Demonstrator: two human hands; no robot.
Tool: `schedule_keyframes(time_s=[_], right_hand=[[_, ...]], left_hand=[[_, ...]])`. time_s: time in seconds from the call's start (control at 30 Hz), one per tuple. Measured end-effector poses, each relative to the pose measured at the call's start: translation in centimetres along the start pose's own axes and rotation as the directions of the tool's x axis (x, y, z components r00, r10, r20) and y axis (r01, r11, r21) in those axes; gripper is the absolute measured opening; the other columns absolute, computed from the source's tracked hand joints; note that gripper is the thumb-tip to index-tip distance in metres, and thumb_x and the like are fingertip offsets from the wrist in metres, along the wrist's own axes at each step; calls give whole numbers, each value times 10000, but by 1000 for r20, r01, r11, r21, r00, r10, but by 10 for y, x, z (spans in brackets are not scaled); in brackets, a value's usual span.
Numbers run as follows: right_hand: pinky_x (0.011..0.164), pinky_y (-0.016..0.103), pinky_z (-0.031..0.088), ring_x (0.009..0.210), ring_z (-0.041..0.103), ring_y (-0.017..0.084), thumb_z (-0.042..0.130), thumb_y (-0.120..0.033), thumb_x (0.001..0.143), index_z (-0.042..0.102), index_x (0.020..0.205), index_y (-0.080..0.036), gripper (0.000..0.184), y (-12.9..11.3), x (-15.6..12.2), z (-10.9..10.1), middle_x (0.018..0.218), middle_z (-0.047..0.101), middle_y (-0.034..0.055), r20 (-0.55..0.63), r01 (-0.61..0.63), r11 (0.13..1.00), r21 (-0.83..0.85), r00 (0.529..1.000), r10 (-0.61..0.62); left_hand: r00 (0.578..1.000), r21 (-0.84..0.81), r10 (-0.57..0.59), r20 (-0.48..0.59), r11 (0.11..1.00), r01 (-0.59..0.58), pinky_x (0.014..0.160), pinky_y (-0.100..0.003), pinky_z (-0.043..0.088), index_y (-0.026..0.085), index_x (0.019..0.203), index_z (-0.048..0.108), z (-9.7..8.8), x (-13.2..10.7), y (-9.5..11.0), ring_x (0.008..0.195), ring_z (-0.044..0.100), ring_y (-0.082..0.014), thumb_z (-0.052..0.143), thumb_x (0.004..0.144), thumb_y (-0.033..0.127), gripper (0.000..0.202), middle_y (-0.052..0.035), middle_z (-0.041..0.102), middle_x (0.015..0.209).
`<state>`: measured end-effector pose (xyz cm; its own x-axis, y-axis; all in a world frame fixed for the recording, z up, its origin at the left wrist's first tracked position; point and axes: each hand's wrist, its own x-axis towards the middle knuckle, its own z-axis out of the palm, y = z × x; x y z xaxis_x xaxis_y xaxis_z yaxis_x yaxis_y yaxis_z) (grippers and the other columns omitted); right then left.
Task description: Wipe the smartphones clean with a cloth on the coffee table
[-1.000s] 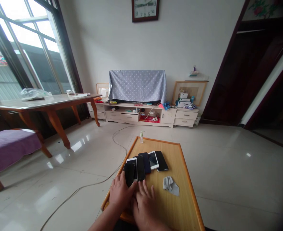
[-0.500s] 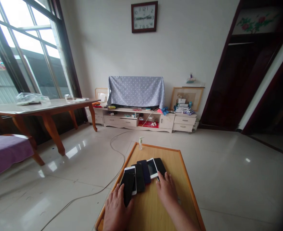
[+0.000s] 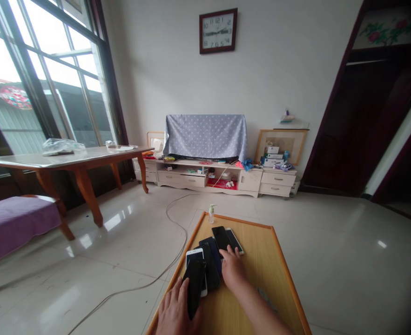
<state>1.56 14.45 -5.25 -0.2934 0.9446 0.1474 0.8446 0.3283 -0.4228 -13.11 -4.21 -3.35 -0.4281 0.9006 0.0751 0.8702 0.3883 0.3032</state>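
Smartphones [image 3: 210, 272], six by count, lie overlapped in a loose row on a pale wooden board with an orange edge [image 3: 264, 274], seen from the head camera: three black, one navy, two white-framed. Left hand [image 3: 175, 312] rests open, fingers [image 3: 183, 293] spread wide, over the lower end of a black phone [image 3: 194, 288] that lies across a white-framed phone [image 3: 194, 254]. Right hand [image 3: 232, 269], fingers [image 3: 228, 253] bunched and slightly curled, touches the lower end of another black phone [image 3: 221, 238]; whether it has hold cannot be told. One clear pump bottle [image 3: 211, 214] stands at the board's far rim (a crumpled grey cloth [image 3: 265, 298] lies just beside the right forearm). Beyond, a white low cabinet [image 3: 205, 180] sits under a blue polka-dot cloth [image 3: 205, 137], and one square wall clock [image 3: 218, 31] hangs above.
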Motion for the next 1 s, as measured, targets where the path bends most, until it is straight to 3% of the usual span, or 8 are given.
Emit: schedule_keyframes(time_s=[0.23, 0.4, 0.67, 0.8, 1.0], right_hand=[[1150, 474, 242, 1432, 312, 278, 361, -83, 875, 634, 1295, -277, 537, -19, 15, 6, 1466, 498, 28, 23, 11, 999, 50, 1000, -13], [1168, 491, 191, 1456, 253, 275, 378, -108, 877, 607, 1326, -276, 532, -19, 5, 3, 1472, 491, 9, 31, 11, 998, 67, 999, -14], [1170, 417, 243, 1463, 242, 230, 399, -167, 902, 545, 1389, -246, 514, -14, -61, -8, 1495, 463, 22, 8, 47, 997, 61, 999, -47], [1154, 352, 290, 1442, 295, 203, 376, -138, 887, 559, 1380, -222, 532, -10, -97, -15, 1457, 509, 27, -7, 38, 998, 46, 999, -37], [1177, 388, 255, 1451, 275, 215, 375, -123, 845, 518, 1414, -199, 592, 11, -129, -26, 1469, 495, 32, -23, 3, 1000, 13, 1000, -3]], left_hand=[[999, -22, 46, 15, 999, -46, 1160, -459, 282, 259, 1456, 414, 0, 4, -3, 1401, 371, -275, 558, 746, 376, 734, -48, 400, 1543], [994, -36, 100, -35, 994, -102, 1158, -453, 265, 272, 1433, 447, -4, -3, 0, 1379, 379, -272, 563, 746, 366, 703, -26, 424, 1527], [971, -40, 233, -56, 971, -235, 1143, -437, 267, 289, 1424, 464, -15, -17, 8, 1351, 387, -271, 557, 732, 295, 699, -7, 441, 1516], [943, -78, 333, -1, 940, -332, 1150, -439, 265, 304, 1435, 446, -20, -24, 10, 1356, 380, -278, 573, 698, 265, 749, 12, 403, 1545], [890, -112, 452, 64, 889, -443, 1169, -444, 240, 336, 1425, 445, -21, -28, 24, 1361, 364, -281, 593, 657, 258, 786, 32, 383, 1555]])
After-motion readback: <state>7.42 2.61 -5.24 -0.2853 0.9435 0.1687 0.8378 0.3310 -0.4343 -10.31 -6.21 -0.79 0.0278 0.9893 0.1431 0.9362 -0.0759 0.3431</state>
